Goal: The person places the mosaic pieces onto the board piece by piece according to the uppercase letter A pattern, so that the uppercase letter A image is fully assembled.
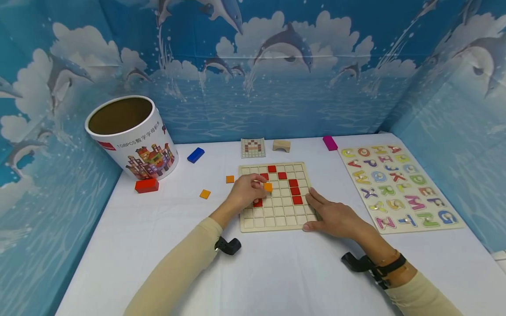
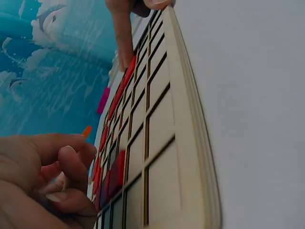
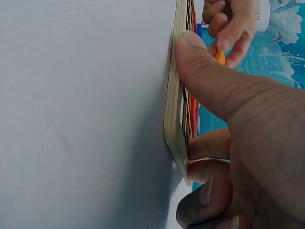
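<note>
Between thumb and fingertips my left hand (image 1: 246, 192) pinches a small square orange tile (image 1: 268, 187), held over the left half of a wooden grid board (image 1: 280, 223). Several red tiles (image 1: 295, 191) sit in the board's cells, and the left hand partly covers some of them. My right hand (image 1: 336, 217) rests at the board's right side, thumb on the near corner and extended fingers against the right edge. In the right wrist view, the thumb (image 3: 205, 67) lies on the board's rim. Two loose orange tiles, one nearer (image 1: 204, 194) and one farther (image 1: 230, 179), lie left of the board.
A printed pattern card (image 1: 253, 148) and a wooden arch block (image 1: 281, 145) lie behind the board. At left stand a large tub (image 1: 134, 140), a red block (image 1: 146, 185) and a blue block (image 1: 195, 155). A magenta block (image 1: 330, 143) and an alphabet puzzle board (image 1: 399, 188) lie right.
</note>
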`<action>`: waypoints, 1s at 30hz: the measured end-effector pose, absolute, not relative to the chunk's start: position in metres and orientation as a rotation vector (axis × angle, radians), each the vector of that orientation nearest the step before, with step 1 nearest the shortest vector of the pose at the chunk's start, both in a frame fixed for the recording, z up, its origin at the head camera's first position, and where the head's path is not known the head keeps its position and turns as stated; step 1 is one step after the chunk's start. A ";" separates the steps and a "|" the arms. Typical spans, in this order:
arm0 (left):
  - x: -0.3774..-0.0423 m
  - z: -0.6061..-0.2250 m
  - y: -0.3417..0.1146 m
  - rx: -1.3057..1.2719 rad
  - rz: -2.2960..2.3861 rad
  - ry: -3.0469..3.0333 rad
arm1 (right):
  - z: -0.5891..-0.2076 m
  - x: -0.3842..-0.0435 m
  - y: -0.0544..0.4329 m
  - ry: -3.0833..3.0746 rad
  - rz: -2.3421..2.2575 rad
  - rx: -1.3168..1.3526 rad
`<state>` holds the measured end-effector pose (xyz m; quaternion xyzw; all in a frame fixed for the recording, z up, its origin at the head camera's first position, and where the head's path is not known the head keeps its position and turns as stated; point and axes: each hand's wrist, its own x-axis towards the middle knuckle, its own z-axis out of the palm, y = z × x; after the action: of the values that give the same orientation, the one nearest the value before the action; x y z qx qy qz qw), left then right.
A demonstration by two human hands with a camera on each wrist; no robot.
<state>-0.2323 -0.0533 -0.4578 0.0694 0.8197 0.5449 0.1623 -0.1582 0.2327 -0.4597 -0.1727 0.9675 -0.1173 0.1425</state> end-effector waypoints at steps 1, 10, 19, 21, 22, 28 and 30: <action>-0.232 -0.458 -0.045 0.219 1.529 2.355 | -0.460 -0.158 0.233 2.790 -0.336 -0.497; -0.236 -0.462 -0.004 0.327 1.348 2.531 | -0.463 -0.159 0.235 2.792 -0.336 -0.505; -0.235 -0.466 0.005 0.509 1.122 2.700 | -0.463 -0.159 0.235 2.800 -0.340 -0.510; -0.235 -0.466 0.005 0.526 1.093 2.713 | -0.463 -0.159 0.235 2.801 -0.341 -0.512; -0.235 -0.467 0.005 0.532 1.079 2.717 | -0.463 -0.159 0.235 2.800 -0.340 -0.514; -0.233 -0.462 -0.004 0.573 1.089 2.677 | -0.462 -0.160 0.234 2.796 -0.335 -0.502; -0.233 -0.457 -0.013 0.574 1.141 2.643 | -0.462 -0.159 0.234 2.794 -0.334 -0.495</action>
<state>-0.2328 -0.0130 -0.4569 0.1944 0.8956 0.3866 0.1031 -0.1595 0.2342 -0.4619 -0.1714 0.9680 -0.1159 0.1418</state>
